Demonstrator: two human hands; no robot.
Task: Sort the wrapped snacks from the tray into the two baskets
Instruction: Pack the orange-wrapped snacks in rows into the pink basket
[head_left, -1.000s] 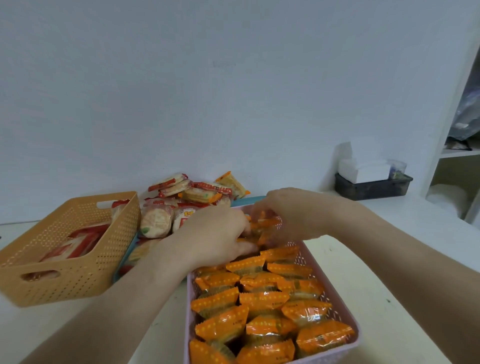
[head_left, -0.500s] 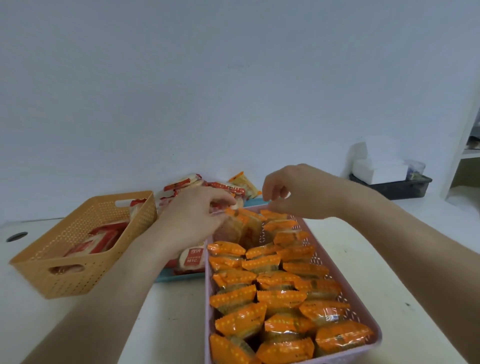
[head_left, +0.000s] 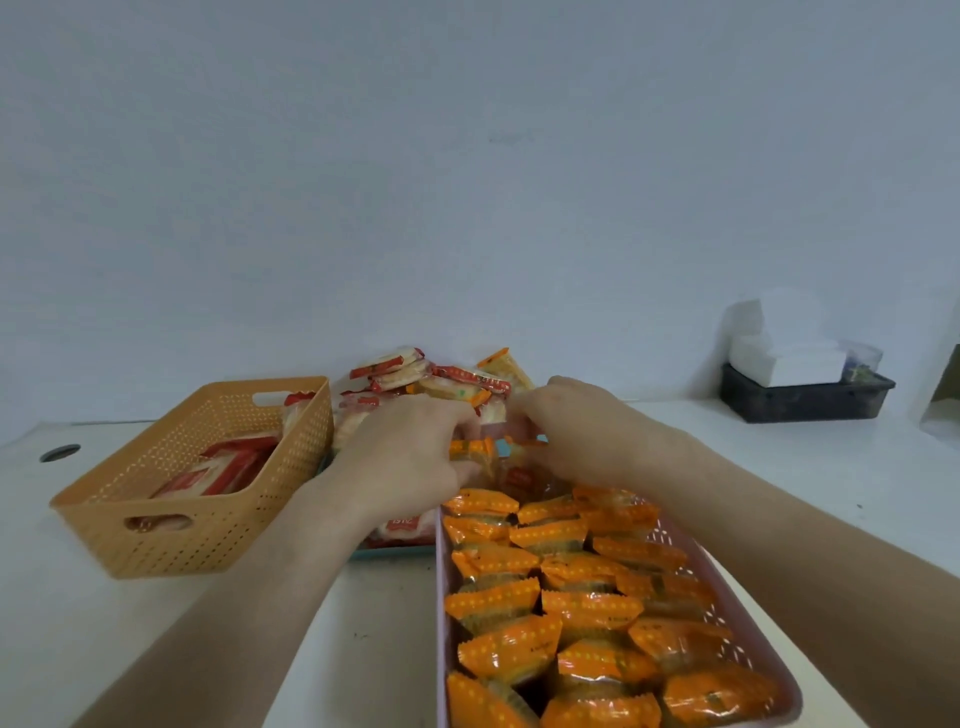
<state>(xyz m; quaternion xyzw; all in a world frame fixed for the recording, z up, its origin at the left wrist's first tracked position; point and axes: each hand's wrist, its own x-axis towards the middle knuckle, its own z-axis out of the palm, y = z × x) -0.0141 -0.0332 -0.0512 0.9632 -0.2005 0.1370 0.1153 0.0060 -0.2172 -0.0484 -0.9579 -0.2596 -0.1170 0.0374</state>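
Left hand (head_left: 410, 457) pinches an orange snack (head_left: 471, 450) over the pink basket (head_left: 441, 623) (right hand (head_left: 582, 431) curled beside it, grip unclear).

Rectangular orange plastic basket (head_left: 208, 519): diamond-shaped perforation pattern. Long pink plastic basket (head_left: 440, 623): plain rim. Orange foil snack packets (head_left: 550, 535): yellow dot rows. Round cracker packets (head_left: 387, 364): white, red ends. Flat tray (head_left: 395, 551): teal.

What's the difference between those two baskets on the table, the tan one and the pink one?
The tan basket sits on the left; the pink basket sits on the right. The tan basket holds a few red-and-white packets with room to spare; the pink basket is packed with rows of orange packets. Both have perforated walls and stand on the white table.
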